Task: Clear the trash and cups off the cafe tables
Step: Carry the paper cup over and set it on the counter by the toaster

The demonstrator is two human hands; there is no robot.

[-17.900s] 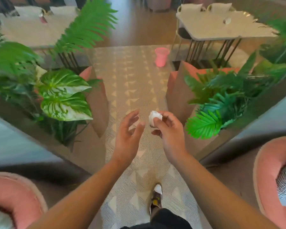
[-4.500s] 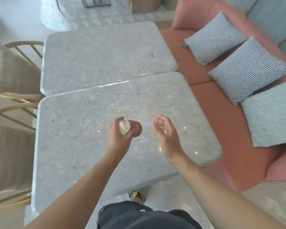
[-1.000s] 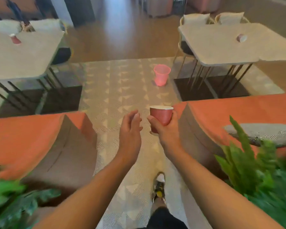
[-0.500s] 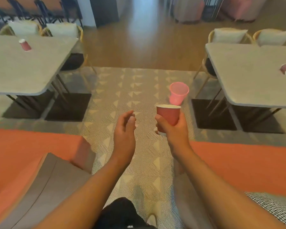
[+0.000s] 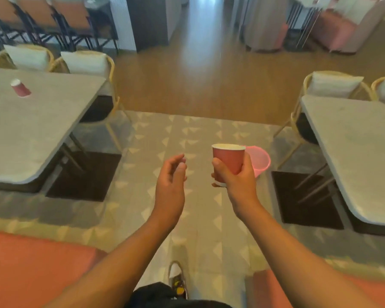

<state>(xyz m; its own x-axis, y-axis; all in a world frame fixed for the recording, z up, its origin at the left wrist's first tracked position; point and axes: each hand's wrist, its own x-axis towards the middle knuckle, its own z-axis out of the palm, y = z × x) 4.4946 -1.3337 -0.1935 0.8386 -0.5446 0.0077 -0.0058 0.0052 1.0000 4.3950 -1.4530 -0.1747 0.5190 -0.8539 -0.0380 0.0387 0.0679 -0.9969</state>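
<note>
**One cup carried toward the bin, another left on the tabletop**

The right grip (image 5: 236, 181) is wrapped round a red paper cup with a white rim (image 5: 228, 160). The thumb lies across the near wall, the fingers curl behind it, and the cup is upright at chest height. The left grip (image 5: 171, 181) holds nothing: its fingers are loosely bent and spread, palm turned inward, level with the right one and well apart from it. Both forearms reach forward over the grey patterned rug (image 5: 187, 134).

Just beyond the held cup, partly hidden by it, a pink plastic waste bin (image 5: 262, 161) stands on the rug. That looks like where the cup is headed, so this item seems almost dealt with but is not yet dropped.

At least one job remains. A second red paper cup (image 5: 20, 88) sits on the grey stone tabletop at the left (image 5: 36, 134), apparently rim down. Another grey tabletop (image 5: 353, 156) stands at the right.
</note>
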